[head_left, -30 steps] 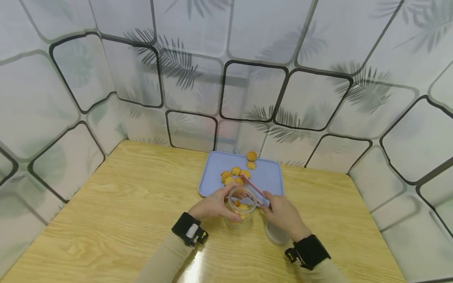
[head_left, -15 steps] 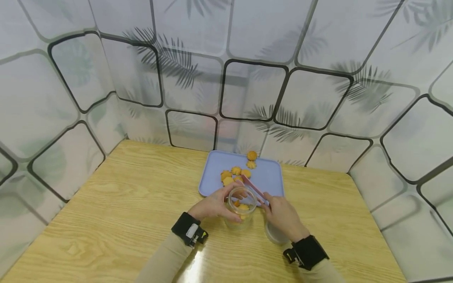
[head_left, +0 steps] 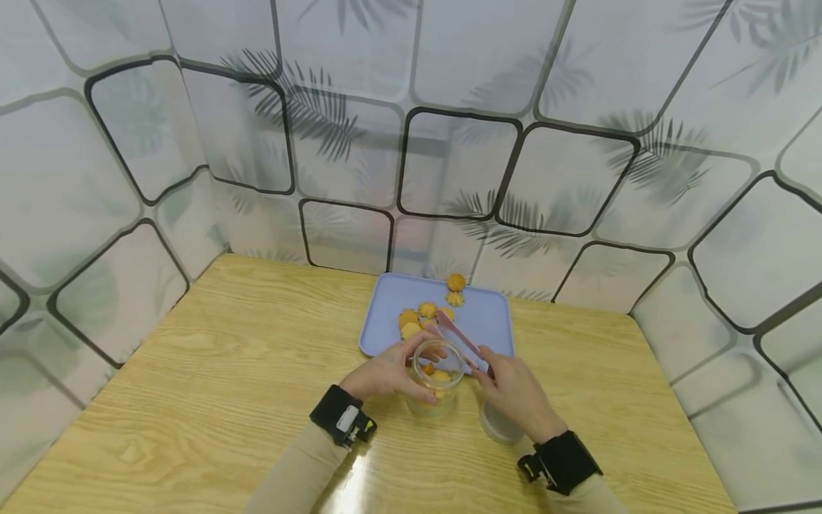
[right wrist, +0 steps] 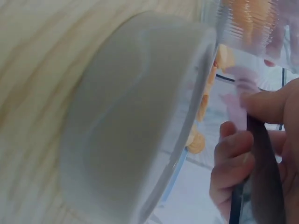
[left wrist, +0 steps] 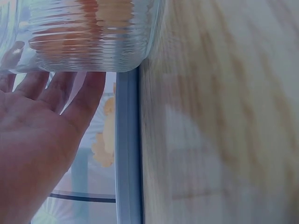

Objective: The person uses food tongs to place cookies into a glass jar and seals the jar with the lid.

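My left hand (head_left: 384, 371) grips a clear glass jar (head_left: 437, 396) that has a few cookies (head_left: 442, 376) inside. Its fingers reach round the far side, as the left wrist view shows against the ribbed jar wall (left wrist: 93, 51). My right hand (head_left: 516, 389) holds pink tongs (head_left: 461, 334) with a dark handle (right wrist: 265, 172), thumb and fingers curled round it. The tongs extend over the blue tray (head_left: 484, 321), their tips by a cluster of golden cookies (head_left: 411, 319). Whether a cookie sits between the tips cannot be made out; the jar and left hand hide part of them.
A pale round lid (head_left: 497, 427) lies on the wooden table (head_left: 257, 343) just under my right hand, large in the right wrist view. Two more cookies (head_left: 456, 289) sit at the tray's back edge. A patterned curtain (head_left: 462, 164) stands behind the table and along its sides.
The tongs' tips have shifted slightly over the nearest cookies, covering a swirled one that showed before. My left hand and the jar keep their place.
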